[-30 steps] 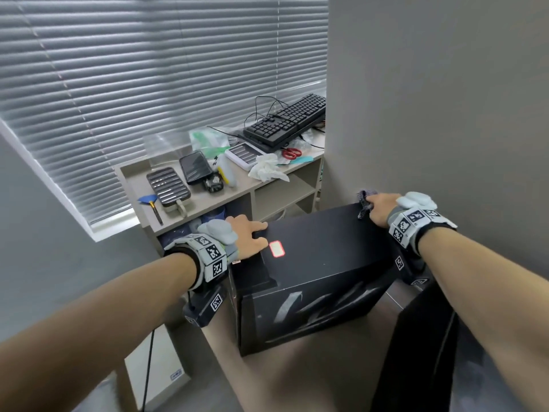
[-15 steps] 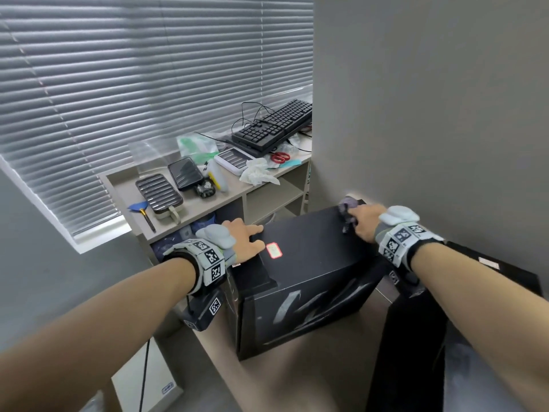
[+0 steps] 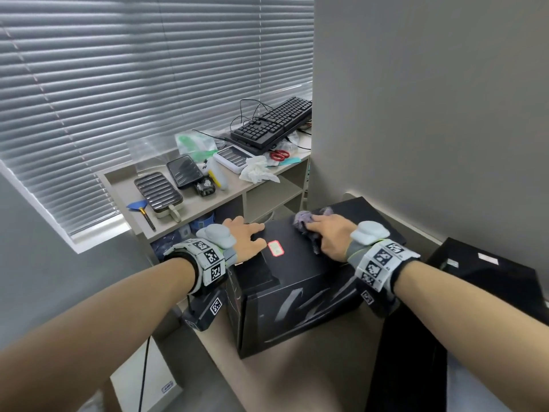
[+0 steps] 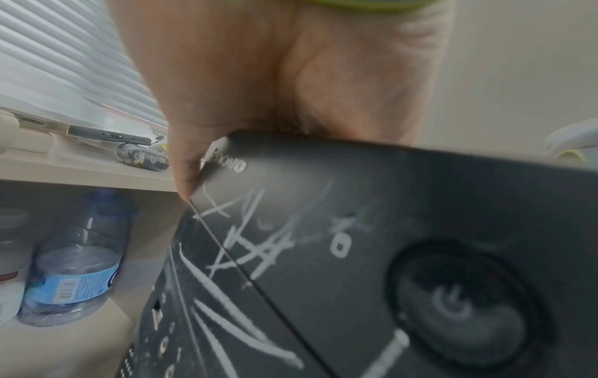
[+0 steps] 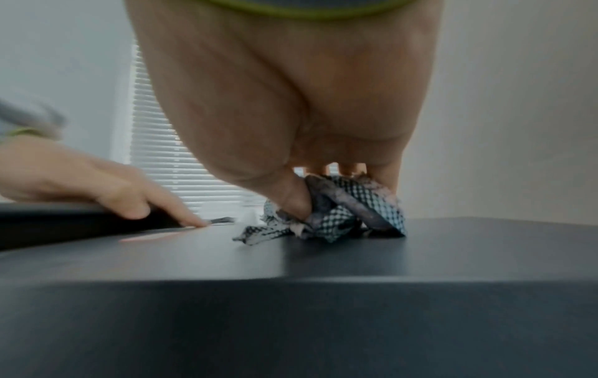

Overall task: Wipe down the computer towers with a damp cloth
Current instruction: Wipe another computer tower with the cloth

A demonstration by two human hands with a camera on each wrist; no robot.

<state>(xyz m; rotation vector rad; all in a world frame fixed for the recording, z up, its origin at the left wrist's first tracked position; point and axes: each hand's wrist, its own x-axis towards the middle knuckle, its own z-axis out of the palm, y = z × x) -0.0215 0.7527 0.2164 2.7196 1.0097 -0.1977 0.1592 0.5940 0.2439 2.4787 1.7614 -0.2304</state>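
Checked cloth (image 5: 343,212) under right hand (image 3: 329,233), tower (image 3: 297,281)

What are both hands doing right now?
Left hand: open, fingers flat on the tower top.
Right hand: gripping the cloth against the tower.

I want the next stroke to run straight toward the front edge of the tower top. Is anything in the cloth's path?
Nothing stands up in the path; only a flat red-edged sticker lies left of it, beside the left hand.
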